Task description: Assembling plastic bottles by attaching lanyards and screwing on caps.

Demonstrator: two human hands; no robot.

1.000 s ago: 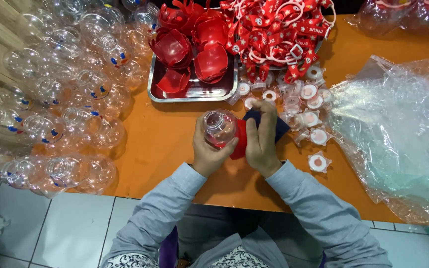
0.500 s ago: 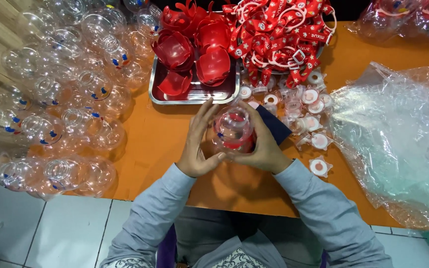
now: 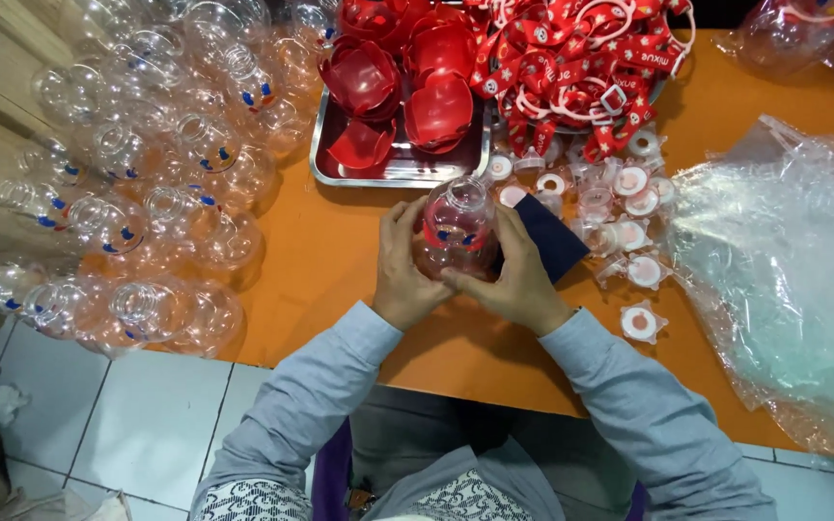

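Seating a red insert in a clear round bottle [image 3: 456, 230].
Left hand [image 3: 405, 270] and right hand [image 3: 518, 280] clasp it closed-fingered near the table's [image 3: 340, 260] front edge; judged next: pressing evenly.

Clear bottle [image 3: 458, 230] now sits clasped between both hands; right hand [image 3: 516, 280] wraps its side instead of pressing the red piece beside it.

Red and clear on orange

Clear bottle [image 3: 458, 230] with red inside; orange table [image 3: 340, 251]; red shells [image 3: 403, 82] on a silver tray [image 3: 325, 159]; red straps [image 3: 581, 68] with white stars.
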